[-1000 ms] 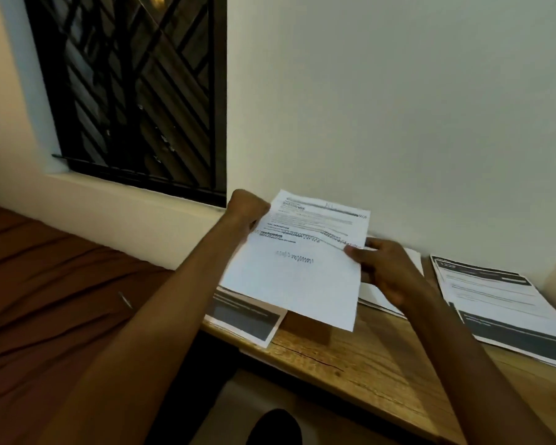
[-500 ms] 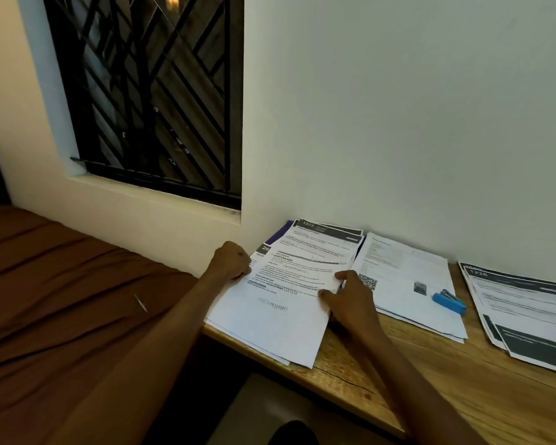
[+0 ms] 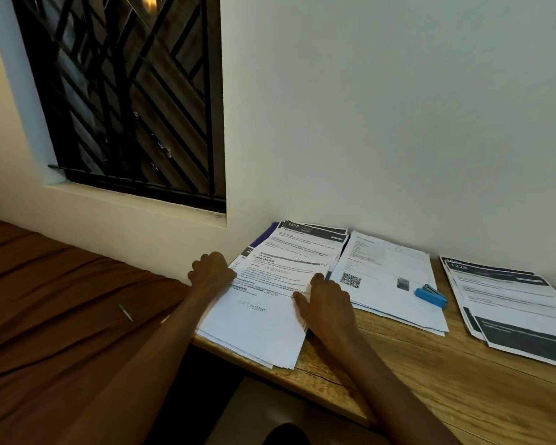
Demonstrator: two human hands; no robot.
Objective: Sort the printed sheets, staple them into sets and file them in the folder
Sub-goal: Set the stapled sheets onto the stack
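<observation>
Three piles of printed sheets lie on a wooden desk [image 3: 430, 374] against the wall. The left pile [image 3: 264, 319] hangs slightly over the desk's left corner. My left hand [image 3: 211, 271] grips that pile's left edge with curled fingers. My right hand [image 3: 326, 300] rests on the pile's right edge, thumb on the top sheet. The middle pile [image 3: 389, 281] shows a QR code and carries a small blue stapler [image 3: 430, 296]. The right pile [image 3: 511, 303] has dark header bands. A purple folder edge [image 3: 264, 234] peeks out under the left pile.
A brown bedsheet [image 3: 61, 316] covers a bed to the left of the desk, with a pen [image 3: 126, 312] lying on it. A barred window [image 3: 126, 91] sits in the white wall above the bed. Bare wood runs along the desk's front.
One second ago both hands held a printed sheet up in the air. It now lies on top of the left pile, with both hands at the pile's edges.
</observation>
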